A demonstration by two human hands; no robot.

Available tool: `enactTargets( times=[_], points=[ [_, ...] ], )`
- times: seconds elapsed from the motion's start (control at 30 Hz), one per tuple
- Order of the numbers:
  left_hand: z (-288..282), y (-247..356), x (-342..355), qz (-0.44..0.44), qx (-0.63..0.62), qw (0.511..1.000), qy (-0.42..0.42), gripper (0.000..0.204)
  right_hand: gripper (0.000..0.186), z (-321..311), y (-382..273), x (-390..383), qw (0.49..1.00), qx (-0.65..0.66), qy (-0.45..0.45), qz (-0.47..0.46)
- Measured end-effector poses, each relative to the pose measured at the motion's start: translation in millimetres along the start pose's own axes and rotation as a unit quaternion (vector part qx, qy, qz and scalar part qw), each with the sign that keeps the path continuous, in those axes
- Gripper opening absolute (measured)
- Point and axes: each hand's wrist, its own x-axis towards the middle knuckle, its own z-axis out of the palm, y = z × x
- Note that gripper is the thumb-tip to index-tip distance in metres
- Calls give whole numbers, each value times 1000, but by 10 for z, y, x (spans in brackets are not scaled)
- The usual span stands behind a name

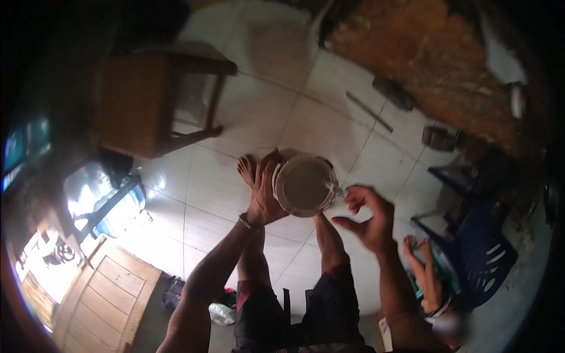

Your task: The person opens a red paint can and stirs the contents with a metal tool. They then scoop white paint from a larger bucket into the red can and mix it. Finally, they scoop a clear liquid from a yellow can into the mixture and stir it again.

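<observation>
A round, pale bucket [305,187], seen from above, is held up in front of my legs. Its inside looks dull grey-beige, and I cannot tell what it contains. Wrapped against its left side is my left hand [266,191], with a band on the wrist. A small shiny piece [336,190] sticks out at the bucket's right rim. Just right of that piece is my right hand [369,219], thumb and fingers apart, with nothing visible between them. The bucket's underside is hidden.
Pale tiles [288,253] cover the floor. A brown wooden chair [135,106] stands far left, a worn brown tabletop [424,59] far right. A thin stick [369,112] lies on the floor. At right, a person [432,276] is beside a blue plastic chair [482,253]. A wooden door [106,294] is near left.
</observation>
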Motion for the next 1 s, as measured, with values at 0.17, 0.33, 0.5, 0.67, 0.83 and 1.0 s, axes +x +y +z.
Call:
enactTargets(
  times=[0.17,0.33,0.5,0.67,0.83,1.0],
  points=[
    [-1229,1141,-100,-44,-19,993,105,107,19,-9,-1545,-366,978,-82,84,-173],
    [-2248,2002,-641,-41,-37,970,239,122,21,148,-3027,-919,955,-117,3,-274],
    [-3207,2484,-1718,-84,40,930,355,124,13,837,-4097,-1680,882,-204,-86,-416],
    [-4038,2559,-3306,-175,44,873,454,123,7,2023,-4841,-2560,809,-256,-267,-457],
    [-4877,2521,-5064,-250,127,815,507,118,4,3702,-5448,-3462,683,-325,-375,-536],
    [-5523,2617,-6423,-328,135,760,545,122,14,5120,-5887,-4196,564,-226,-503,-615]
  ],
)
